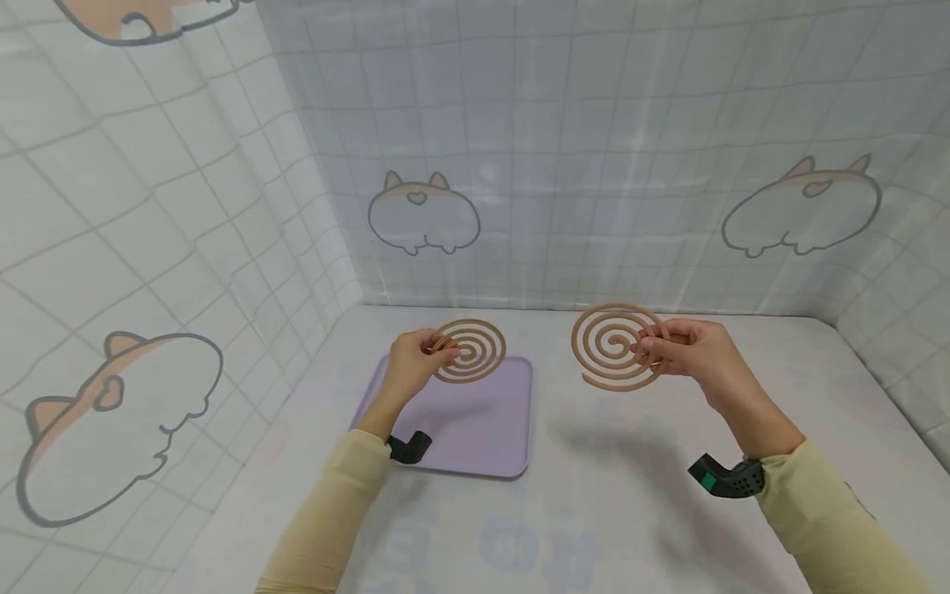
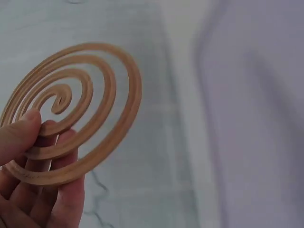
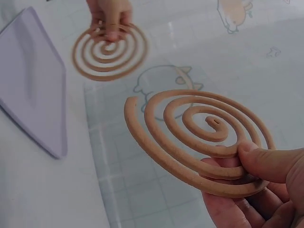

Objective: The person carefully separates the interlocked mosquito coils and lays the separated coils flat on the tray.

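Observation:
My left hand pinches a brown mosquito coil by its left side, thumb on top and fingers beneath. That coil hangs above the far part of a lilac tray. In the left wrist view, the coil tilts, its inner spiral end near the thumb. To the right, my right hand holds a second mosquito coil by its right side, raised over the table. The right wrist view shows this coil close up, its outer end free, with the thumb pressing across its rings.
The white table carries the tray on its left half, with faint blue lettering near the front. Grid-patterned curtains with cartoon animal drawings stand behind and at both sides. A black device sits on each wrist.

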Available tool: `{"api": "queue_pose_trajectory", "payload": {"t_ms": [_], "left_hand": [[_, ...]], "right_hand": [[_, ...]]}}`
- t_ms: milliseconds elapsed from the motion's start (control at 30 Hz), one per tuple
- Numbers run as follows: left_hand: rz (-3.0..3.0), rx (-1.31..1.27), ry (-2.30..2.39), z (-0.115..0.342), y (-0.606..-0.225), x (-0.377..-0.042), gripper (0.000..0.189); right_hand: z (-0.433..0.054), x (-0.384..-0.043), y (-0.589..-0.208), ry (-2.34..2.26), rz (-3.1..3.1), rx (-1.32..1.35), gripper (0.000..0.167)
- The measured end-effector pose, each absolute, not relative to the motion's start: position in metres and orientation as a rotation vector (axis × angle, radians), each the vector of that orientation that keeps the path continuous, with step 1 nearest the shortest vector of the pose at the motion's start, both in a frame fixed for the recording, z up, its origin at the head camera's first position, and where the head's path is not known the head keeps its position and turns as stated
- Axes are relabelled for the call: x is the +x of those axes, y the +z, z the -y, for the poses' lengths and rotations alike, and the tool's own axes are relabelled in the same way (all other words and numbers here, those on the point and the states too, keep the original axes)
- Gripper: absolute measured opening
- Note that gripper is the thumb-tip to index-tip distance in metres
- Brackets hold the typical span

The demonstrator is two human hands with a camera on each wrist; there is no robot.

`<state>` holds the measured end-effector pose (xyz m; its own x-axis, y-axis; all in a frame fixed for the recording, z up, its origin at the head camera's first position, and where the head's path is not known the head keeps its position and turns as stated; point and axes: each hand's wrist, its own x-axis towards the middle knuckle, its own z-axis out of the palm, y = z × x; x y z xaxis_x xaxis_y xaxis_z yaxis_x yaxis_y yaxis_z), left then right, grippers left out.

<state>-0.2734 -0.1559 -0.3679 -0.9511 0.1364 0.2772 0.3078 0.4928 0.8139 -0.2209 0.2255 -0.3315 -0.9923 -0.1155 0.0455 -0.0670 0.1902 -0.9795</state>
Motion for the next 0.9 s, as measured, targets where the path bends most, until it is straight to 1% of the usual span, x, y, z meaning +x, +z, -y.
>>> {"api": "queue_pose_trajectory", "payload": {"t_ms": [200, 333, 433, 500, 667, 833, 900], "left_hand": [[2.681, -0.348, -0.752, 0.187, -0.392, -0.270, 0.014], [2.696, -0.420, -0.334, 0.203, -0.407, -0.269, 0.010], [2.694, -0.490, -0.104, 0.212, -0.417, -0.267, 0.010], [2.692, -0.514, -0.025, 0.217, -0.423, -0.265, 0.009], [2.666, -0.562, 0.004, 0.223, -0.433, -0.261, 0.010], [2.596, -0.677, 0.106, 0.225, -0.448, -0.255, 0.014], [2.555, -0.719, 0.093, 0.225, -0.454, -0.253, 0.017]], "right_hand": [[-0.228, -0.221, -0.334, -1.977, -2.374, -0.152, 0.037], [-0.228, -0.222, -0.337, -1.973, -2.379, -0.129, 0.038], [-0.228, -0.222, -0.340, -1.963, -2.381, -0.107, 0.039], [-0.228, -0.223, -0.341, -1.956, -2.376, -0.096, 0.040], [-0.228, -0.224, -0.345, -1.968, -2.360, -0.092, 0.041], [-0.229, -0.225, -0.347, -1.996, -2.349, -0.104, 0.036], [-0.230, -0.225, -0.347, -1.998, -2.350, -0.107, 0.037]]}}
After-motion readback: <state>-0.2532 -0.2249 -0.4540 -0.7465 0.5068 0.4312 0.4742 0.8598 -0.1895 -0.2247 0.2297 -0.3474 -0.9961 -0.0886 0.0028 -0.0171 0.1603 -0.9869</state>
